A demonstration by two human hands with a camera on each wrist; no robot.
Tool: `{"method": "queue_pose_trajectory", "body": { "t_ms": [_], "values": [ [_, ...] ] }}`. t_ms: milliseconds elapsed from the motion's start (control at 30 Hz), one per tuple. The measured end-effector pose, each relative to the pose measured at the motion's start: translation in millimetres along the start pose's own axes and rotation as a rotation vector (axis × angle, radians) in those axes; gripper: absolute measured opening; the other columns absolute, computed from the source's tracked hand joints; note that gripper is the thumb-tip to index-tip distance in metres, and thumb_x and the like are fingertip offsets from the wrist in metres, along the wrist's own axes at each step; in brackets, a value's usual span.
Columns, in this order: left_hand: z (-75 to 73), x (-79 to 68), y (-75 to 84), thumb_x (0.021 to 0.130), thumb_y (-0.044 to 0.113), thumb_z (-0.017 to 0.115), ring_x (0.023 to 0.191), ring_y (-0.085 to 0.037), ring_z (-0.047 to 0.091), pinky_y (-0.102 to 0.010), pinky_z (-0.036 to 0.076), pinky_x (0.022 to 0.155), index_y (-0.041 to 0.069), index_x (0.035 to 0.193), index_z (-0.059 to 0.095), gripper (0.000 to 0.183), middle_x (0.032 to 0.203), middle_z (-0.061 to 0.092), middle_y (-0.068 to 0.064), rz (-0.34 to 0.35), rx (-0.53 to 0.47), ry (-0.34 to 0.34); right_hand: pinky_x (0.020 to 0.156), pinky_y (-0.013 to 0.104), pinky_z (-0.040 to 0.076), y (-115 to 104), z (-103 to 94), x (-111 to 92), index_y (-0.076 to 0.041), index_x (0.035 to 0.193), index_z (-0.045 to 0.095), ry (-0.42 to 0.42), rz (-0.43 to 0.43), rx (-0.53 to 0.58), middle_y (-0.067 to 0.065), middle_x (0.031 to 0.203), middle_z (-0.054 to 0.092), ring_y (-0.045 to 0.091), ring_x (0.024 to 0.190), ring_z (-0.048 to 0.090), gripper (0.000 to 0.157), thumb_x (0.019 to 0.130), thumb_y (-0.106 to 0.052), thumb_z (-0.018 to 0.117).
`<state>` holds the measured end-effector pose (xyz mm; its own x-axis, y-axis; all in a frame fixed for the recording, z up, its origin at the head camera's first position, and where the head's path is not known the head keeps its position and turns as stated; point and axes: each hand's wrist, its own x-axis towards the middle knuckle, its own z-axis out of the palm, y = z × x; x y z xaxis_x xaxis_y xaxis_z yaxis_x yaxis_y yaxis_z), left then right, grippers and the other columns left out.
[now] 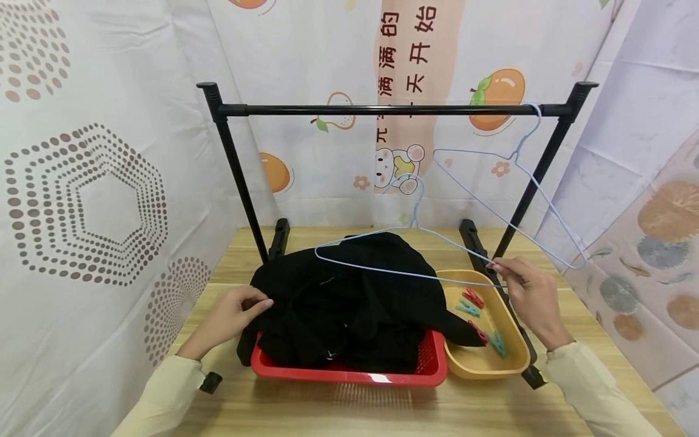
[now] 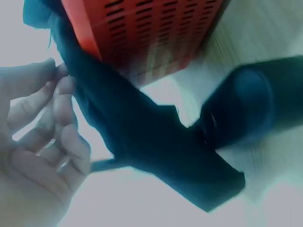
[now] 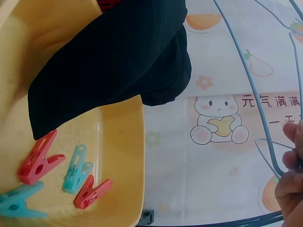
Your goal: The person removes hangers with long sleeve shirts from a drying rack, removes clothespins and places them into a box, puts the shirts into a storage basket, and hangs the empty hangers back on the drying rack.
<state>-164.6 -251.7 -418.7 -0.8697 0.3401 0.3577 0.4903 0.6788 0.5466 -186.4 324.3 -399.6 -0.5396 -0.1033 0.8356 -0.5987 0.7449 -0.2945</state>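
Observation:
A heap of black clothing fills the red basket and spills over its sides. At the heap's left edge, the left hand pinches the cloth between thumb and fingertips. In the left wrist view, a strip of black clothing hangs down outside the basket wall. The right hand pinches one corner of a light blue wire hanger, which is held above the clothing with its hook upward. That hanger carries nothing.
A black rack's crossbar spans behind, with a second blue hanger hooked near its right end. Beside the basket stands a yellow tray with red and teal clothespins. A black sleeve-like end overlaps the tray.

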Motion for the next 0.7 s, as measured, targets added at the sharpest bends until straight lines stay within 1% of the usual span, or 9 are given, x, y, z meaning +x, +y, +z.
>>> {"method": "queue_pose_trajectory", "body": {
  "t_ms": [67,133,200,267,333,433,533,700],
  "values": [
    [-3.3,-4.8,-2.4,0.097,0.023,0.075,0.062,-0.006,0.05,-0.026,0.045,0.058,0.018,0.085,0.077,0.013,0.076,0.065,0.011,-0.076,-0.001,-0.032,0.058,0.014,0.034,-0.2,-1.1,0.6,0.0,0.097,0.08,0.005,0.001,0.0,0.006,0.08,0.072,-0.003,0.064,0.045,0.024,0.08,0.017,0.077],
    [-4.8,-8.6,-4.7,0.098,0.029,0.074,0.06,-0.007,0.052,-0.027,0.046,0.056,0.019,0.083,0.076,0.018,0.072,0.064,0.009,-0.148,0.0,-0.076,0.059,0.013,0.035,-0.3,-2.3,1.3,0.0,0.096,0.08,0.01,0.009,-0.002,0.007,0.08,0.072,-0.004,0.065,0.046,0.024,0.08,0.017,0.078],
    [-4.6,-10.9,-6.7,0.098,0.034,0.072,0.057,-0.01,0.055,-0.027,0.048,0.054,0.018,0.081,0.075,0.023,0.069,0.063,0.007,-0.198,-0.002,-0.114,0.06,0.013,0.035,-0.7,-3.4,2.0,0.001,0.096,0.08,0.012,0.02,-0.003,0.008,0.079,0.072,-0.005,0.065,0.046,0.023,0.08,0.017,0.078],
    [-3.5,-12.5,-7.7,0.099,0.039,0.071,0.054,-0.012,0.057,-0.027,0.047,0.051,0.018,0.079,0.074,0.029,0.065,0.062,0.006,-0.236,-0.006,-0.144,0.06,0.013,0.036,-1.2,-4.2,2.7,0.0,0.096,0.08,0.013,0.028,-0.004,0.008,0.079,0.071,-0.006,0.065,0.046,0.022,0.081,0.016,0.078],
    [-2.1,-13.7,-8.6,0.099,0.043,0.07,0.052,-0.014,0.057,-0.027,0.044,0.048,0.018,0.077,0.073,0.033,0.062,0.061,0.005,-0.26,-0.014,-0.17,0.06,0.013,0.036,-2.2,-4.8,3.7,0.0,0.096,0.08,0.01,0.028,-0.006,0.007,0.078,0.071,-0.006,0.065,0.046,0.021,0.082,0.015,0.077],
    [-0.2,-15.5,-9.4,0.099,0.048,0.067,0.053,-0.015,0.056,-0.027,0.041,0.048,0.019,0.074,0.071,0.038,0.06,0.061,0.005,-0.292,-0.024,-0.209,0.059,0.014,0.035,-3.6,-5.2,4.9,0.0,0.096,0.08,0.009,0.022,-0.003,0.008,0.077,0.071,-0.004,0.063,0.047,0.02,0.083,0.015,0.077],
    [0.6,-16.7,-10.1,0.099,0.05,0.065,0.056,-0.017,0.058,-0.028,0.044,0.05,0.019,0.074,0.071,0.041,0.062,0.062,0.003,-0.313,-0.059,-0.236,0.059,0.015,0.034,-5.4,-5.9,6.1,0.001,0.096,0.08,0.006,0.025,-0.007,0.009,0.079,0.071,-0.002,0.063,0.046,0.02,0.083,0.015,0.076],
    [1.1,-16.9,-10.1,0.1,0.046,0.066,0.061,-0.023,0.062,-0.032,0.051,0.056,0.014,0.076,0.07,0.041,0.065,0.063,-0.001,-0.346,-0.15,-0.25,0.061,0.015,0.033,-8.8,-8.2,8.1,-0.001,0.098,0.08,-0.008,0.054,-0.024,0.011,0.083,0.073,-0.002,0.066,0.045,0.016,0.088,0.011,0.074]
  ]
}}
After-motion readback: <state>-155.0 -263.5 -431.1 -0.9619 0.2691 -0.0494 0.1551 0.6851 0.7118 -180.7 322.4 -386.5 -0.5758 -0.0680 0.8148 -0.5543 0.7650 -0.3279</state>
